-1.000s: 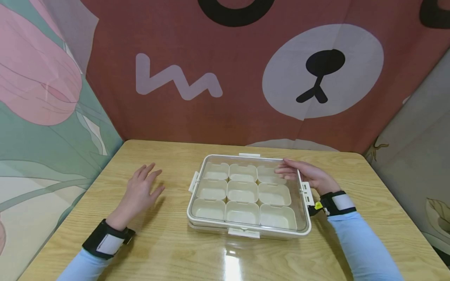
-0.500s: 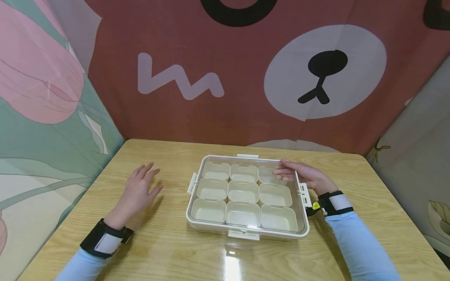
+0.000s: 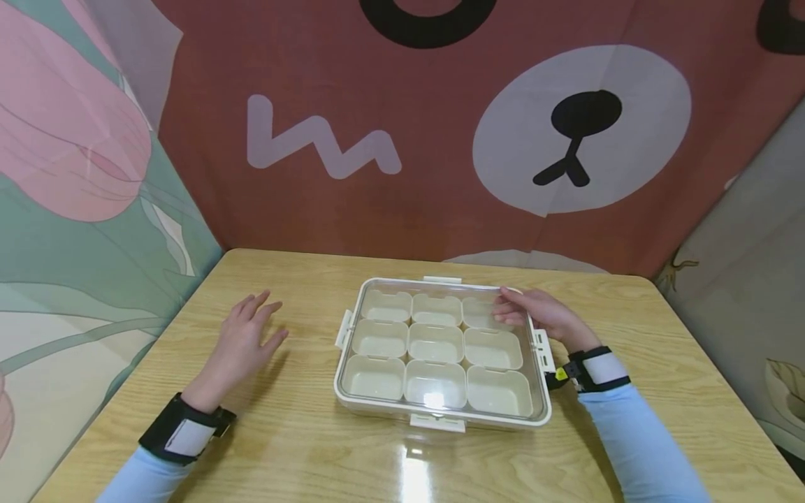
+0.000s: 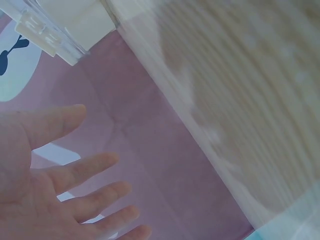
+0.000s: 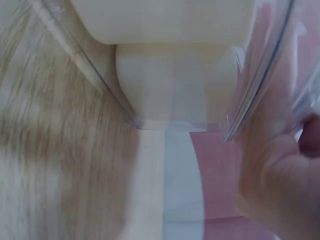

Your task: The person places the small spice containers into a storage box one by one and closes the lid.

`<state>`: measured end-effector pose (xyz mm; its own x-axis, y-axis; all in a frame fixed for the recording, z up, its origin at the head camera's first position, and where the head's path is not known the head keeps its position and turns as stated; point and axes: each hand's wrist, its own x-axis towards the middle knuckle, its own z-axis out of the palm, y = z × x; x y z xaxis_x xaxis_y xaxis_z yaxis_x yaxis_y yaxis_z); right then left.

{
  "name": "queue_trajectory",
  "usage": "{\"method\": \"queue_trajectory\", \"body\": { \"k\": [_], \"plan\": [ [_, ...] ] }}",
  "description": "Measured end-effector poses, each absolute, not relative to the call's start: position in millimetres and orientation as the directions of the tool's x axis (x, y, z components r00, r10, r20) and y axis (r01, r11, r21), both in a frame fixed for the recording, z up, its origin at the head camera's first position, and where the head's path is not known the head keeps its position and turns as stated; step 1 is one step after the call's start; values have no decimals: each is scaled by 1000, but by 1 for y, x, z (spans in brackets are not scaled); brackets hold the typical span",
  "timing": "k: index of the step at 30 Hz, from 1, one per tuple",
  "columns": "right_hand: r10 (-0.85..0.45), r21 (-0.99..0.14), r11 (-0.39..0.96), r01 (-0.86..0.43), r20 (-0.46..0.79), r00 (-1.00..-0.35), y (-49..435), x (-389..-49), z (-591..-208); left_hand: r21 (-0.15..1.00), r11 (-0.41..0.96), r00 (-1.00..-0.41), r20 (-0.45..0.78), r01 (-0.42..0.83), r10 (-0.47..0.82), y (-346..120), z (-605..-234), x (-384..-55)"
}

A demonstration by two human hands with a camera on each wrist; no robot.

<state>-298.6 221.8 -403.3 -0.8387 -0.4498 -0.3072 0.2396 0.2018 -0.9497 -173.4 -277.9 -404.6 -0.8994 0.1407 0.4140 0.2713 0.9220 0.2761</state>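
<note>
A clear storage box with a white-rimmed transparent lid sits on the wooden table. Inside, small cream cups stand in rows, seen through the lid. My right hand grips the lid at its back right corner, thumb along the top edge and fingers showing through the clear plastic beneath. In the right wrist view that hand is beside the clear wall of the box. My left hand is held over the table left of the box, fingers spread, holding nothing; its palm shows in the left wrist view.
White latches stick out from the lid's sides. The wooden table runs back to a brown cloth with a cartoon bear face. Patterned cloths hang at left and right.
The right hand and the lid's right side have shifted slightly left and down, closer over the box. The left hand has drifted a little left.
</note>
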Motion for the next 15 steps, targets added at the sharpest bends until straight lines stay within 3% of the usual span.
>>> {"method": "queue_trajectory", "body": {
  "k": [6,15],
  "plan": [
    [-342,-888,454,68,-245,-907,218,-295,-400,276,923,-902,409,267,138,-277,-404,-173],
    [-177,-743,668,-38,-110,-978,212,-285,-394,289,921,-905,405,262,130,-278,-404,-173]
  ]
}}
